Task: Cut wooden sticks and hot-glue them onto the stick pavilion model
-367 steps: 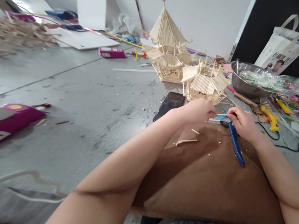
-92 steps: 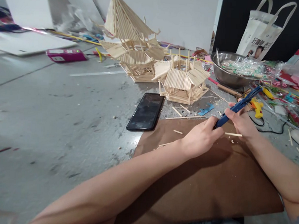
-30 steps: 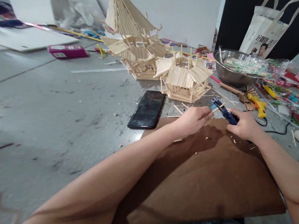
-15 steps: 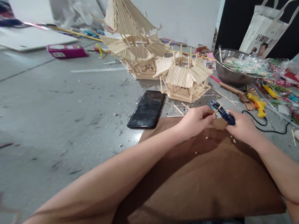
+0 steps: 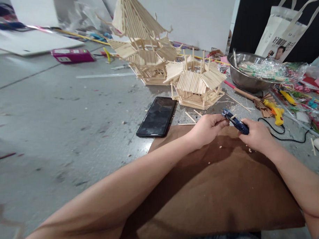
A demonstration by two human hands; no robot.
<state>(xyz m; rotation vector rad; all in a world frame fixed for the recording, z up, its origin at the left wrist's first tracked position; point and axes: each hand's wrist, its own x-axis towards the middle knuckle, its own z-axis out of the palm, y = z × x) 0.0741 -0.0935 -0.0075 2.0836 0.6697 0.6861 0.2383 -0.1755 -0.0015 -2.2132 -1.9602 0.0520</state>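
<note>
My right hand [image 5: 257, 134] is closed round the handles of dark blue cutting pliers [image 5: 240, 125], whose head points away to the left. My left hand [image 5: 208, 130] pinches a short pale wooden stick [image 5: 233, 116]. One end of the stick shows at the jaws, and its rest is hidden by the fingers and the tool. Both hands hover over the far edge of a brown sheet [image 5: 211, 201], with tiny wood offcuts [image 5: 249, 150] scattered on it.
Beyond my hands stand a small stick pavilion [image 5: 193, 82] and a taller stick tower [image 5: 146, 58]. A black phone [image 5: 156, 116] lies left of my hands. To the right are a yellow glue gun [image 5: 276, 112] with its cord and a metal bowl [image 5: 244, 80] of bagged sticks.
The pliers have shifted slightly left, closer to my left hand. Less of the stick now shows between my left fingers and the jaws.
</note>
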